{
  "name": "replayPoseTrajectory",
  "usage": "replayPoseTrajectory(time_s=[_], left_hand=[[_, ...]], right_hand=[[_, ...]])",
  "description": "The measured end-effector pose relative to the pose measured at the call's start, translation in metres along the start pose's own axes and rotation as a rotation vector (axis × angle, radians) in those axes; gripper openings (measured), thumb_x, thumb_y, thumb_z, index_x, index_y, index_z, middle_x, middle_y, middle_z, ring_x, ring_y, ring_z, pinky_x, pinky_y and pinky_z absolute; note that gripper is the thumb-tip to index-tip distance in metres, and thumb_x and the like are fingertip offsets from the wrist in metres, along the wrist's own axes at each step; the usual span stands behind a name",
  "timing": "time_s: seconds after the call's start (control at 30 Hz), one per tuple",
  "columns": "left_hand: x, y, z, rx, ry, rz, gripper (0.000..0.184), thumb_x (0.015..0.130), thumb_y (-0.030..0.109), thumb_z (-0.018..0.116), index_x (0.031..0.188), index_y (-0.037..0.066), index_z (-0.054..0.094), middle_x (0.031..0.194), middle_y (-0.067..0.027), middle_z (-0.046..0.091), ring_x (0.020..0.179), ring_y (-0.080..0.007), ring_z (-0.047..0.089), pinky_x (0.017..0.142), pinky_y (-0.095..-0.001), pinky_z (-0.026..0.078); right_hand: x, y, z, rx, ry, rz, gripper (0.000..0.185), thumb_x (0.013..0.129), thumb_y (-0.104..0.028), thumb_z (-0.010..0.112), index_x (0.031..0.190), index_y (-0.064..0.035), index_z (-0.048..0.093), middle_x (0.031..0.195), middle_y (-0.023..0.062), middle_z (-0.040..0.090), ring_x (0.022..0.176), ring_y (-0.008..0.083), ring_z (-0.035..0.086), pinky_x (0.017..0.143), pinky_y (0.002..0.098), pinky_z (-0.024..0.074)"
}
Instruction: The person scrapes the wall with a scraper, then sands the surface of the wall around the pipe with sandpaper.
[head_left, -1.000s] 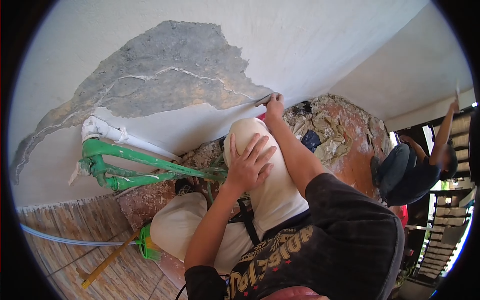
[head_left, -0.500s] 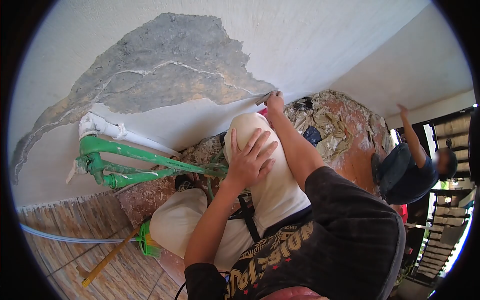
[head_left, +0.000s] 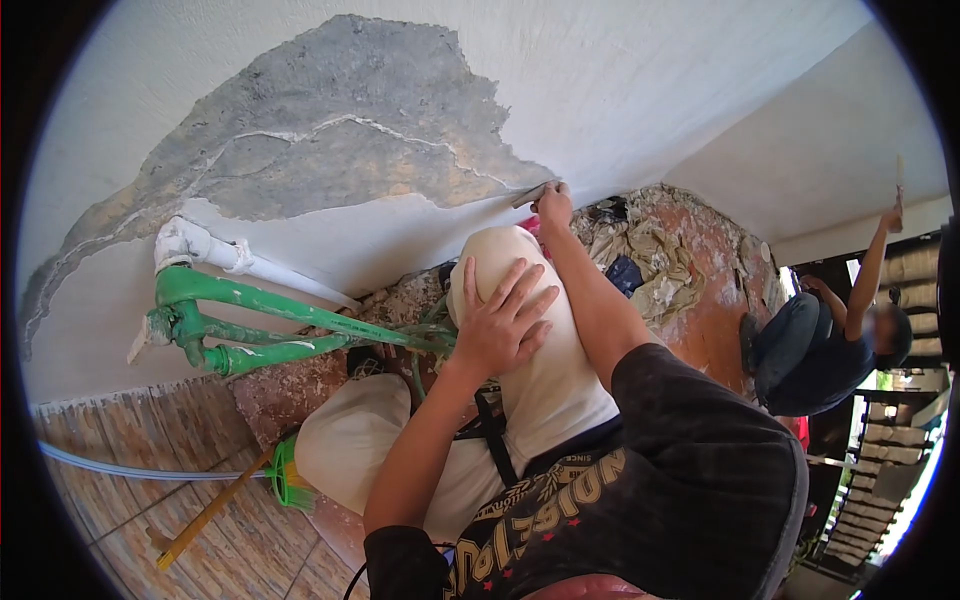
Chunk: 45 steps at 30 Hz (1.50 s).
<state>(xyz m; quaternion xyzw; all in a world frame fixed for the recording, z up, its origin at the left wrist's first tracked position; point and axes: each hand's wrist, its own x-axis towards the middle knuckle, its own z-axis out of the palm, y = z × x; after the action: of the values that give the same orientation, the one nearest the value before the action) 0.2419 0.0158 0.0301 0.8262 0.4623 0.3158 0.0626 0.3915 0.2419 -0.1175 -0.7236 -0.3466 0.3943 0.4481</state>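
Note:
In the head view my right hand [head_left: 554,206] grips a putty knife [head_left: 531,195]. Its flat grey blade lies against the white wall [head_left: 590,105], at the right tip of a bare grey patch [head_left: 330,120]. A whitish crack line runs across that patch. Fingers wrap the handle, which is mostly hidden. My left hand [head_left: 505,318] rests flat on my raised knee [head_left: 490,250], fingers spread, holding nothing.
Green pipes [head_left: 260,300] and a white pipe [head_left: 280,282] stick out left of my knee. A green broom [head_left: 288,475] lies on the tiles. Crumpled sheets [head_left: 660,265] and debris cover the floor ahead. Another person [head_left: 820,345] crouches at right, one arm raised with a thin tool.
My right hand and the putty knife stay at nearly the same spot on the wall. The other person's raised arm has swung right, and a tool now shows in that hand.

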Motion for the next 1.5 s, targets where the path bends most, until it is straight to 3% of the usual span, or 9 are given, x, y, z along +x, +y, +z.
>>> replayPoseTrajectory(time_s=[0.1,0.17,0.47,1.0,1.07,1.17,1.27,1.37,1.5], left_hand=[[-0.003,0.0,0.001,-0.012,0.014,-0.004,0.039,0.09,0.038,0.052,0.124,0.022,0.063,0.141,-0.0055,0.047,0.138,-0.0237,0.034,0.11,-0.0705,0.011],[0.0,0.0,0.0,-0.003,0.0,-0.001,0.039,0.09,0.038,0.052,0.123,0.022,0.063,0.141,-0.0052,0.047,0.138,-0.0237,0.034,0.11,-0.0703,0.011],[-0.001,0.0,0.002,-0.017,0.011,0.004,0.039,0.089,0.038,0.053,0.123,0.022,0.064,0.142,-0.0053,0.047,0.138,-0.0236,0.034,0.11,-0.0701,0.012],[-0.001,0.002,0.002,-0.059,0.047,-0.001,0.037,0.089,0.036,0.056,0.121,0.02,0.065,0.139,-0.0055,0.051,0.136,-0.0211,0.038,0.109,-0.0704,0.011],[0.001,0.0,0.002,-0.009,0.018,0.004,0.039,0.088,0.037,0.055,0.123,0.023,0.064,0.141,-0.005,0.048,0.138,-0.0226,0.034,0.11,-0.07,0.011],[-0.001,-0.001,0.001,-0.021,0.01,0.001,0.039,0.089,0.037,0.055,0.124,0.023,0.064,0.141,-0.005,0.048,0.138,-0.0224,0.034,0.11,-0.0697,0.011],[-0.002,-0.001,0.003,-0.022,0.026,0.006,0.039,0.089,0.037,0.054,0.124,0.022,0.063,0.141,-0.0051,0.048,0.138,-0.0226,0.034,0.11,-0.0695,0.011],[0.001,0.0,0.0,-0.004,0.007,0.003,0.039,0.089,0.038,0.054,0.124,0.023,0.064,0.141,-0.0049,0.048,0.138,-0.0225,0.034,0.11,-0.0696,0.011],[-0.001,-0.001,0.0,-0.006,0.01,0.002,0.039,0.089,0.038,0.053,0.123,0.023,0.064,0.142,-0.0048,0.047,0.138,-0.0224,0.034,0.109,-0.0697,0.012]], right_hand=[[-0.012,-0.013,-0.004,0.121,0.063,-0.07,0.019,0.098,-0.02,0.046,0.1,-0.0022,0.054,0.071,0.0094,0.057,0.054,0.0179,0.055,0.048,0.0323,0.0445],[-0.012,-0.017,-0.007,0.09,-0.03,0.061,0.023,0.093,-0.019,0.05,0.101,0.0007,0.059,0.089,0.0235,0.065,0.066,0.0327,0.064,0.063,0.0417,0.0487],[-0.002,-0.001,-0.009,-0.069,0.018,-0.18,0.026,0.09,-0.02,0.048,0.1,0.0003,0.06,0.097,0.0266,0.063,0.096,0.0454,0.057,0.085,0.0481,0.0426],[-0.001,0.013,-0.008,0.075,-0.108,-0.125,0.024,0.089,-0.019,0.046,0.096,-0.0003,0.06,0.091,0.0226,0.063,0.091,0.0369,0.058,0.081,0.0444,0.0432],[0.021,0.037,0.005,0.103,0.145,-0.08,0.019,0.093,-0.021,0.044,0.095,-0.008,0.057,0.067,0.0045,0.051,0.054,0.0163,0.05,0.047,0.0333,0.0422],[-0.031,-0.018,-0.009,0.125,-0.072,0.039,0.022,0.092,-0.021,0.045,0.098,-0.0021,0.056,0.074,0.0144,0.055,0.068,0.0279,0.053,0.065,0.0407,0.0436],[-0.011,0.005,-0.011,0.101,-0.123,-0.212,0.022,0.093,-0.02,0.045,0.102,-0.003,0.055,0.074,0.0127,0.056,0.065,0.0264,0.054,0.063,0.0405,0.0442],[-0.023,-0.011,-0.009,0.25,-0.047,0.146,0.022,0.094,-0.02,0.045,0.105,-0.0026,0.055,0.075,0.0112,0.057,0.067,0.0262,0.054,0.065,0.0409,0.045],[0.028,0.07,0.005,0.148,0.061,0.036,0.025,0.096,-0.021,0.046,0.111,-0.0045,0.056,0.073,0.0076,0.054,0.059,0.0182,0.051,0.053,0.0352,0.0448]])
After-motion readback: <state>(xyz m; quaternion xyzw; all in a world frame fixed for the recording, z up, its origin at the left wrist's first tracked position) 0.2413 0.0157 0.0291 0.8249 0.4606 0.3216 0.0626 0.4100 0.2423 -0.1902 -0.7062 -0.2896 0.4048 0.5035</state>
